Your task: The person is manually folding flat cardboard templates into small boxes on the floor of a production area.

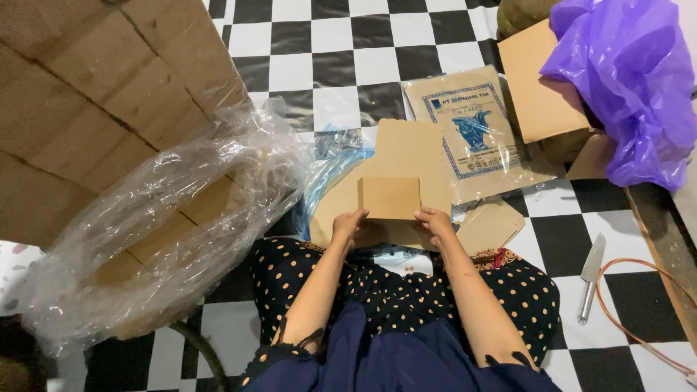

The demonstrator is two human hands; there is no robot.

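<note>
The left hand and the right hand each pinch a lower corner of a small folded brown paper piece, fingers curled closed on its bottom edge, thumbs on top. The piece is held level just above the person's lap, over a stack of flat brown paper sheets that lies on the checkered floor in front of the knees. Another brown cut sheet lies just right of the right hand. Beyond the stack sits a sealed clear pack of brown paper with a blue print. At the floor's far right corner an open cardboard box holds a purple plastic bag. To the left, a large cardboard box lined with clear plastic lies open on its side. A knife rests on the floor near the right edge, beside an orange cord.
</note>
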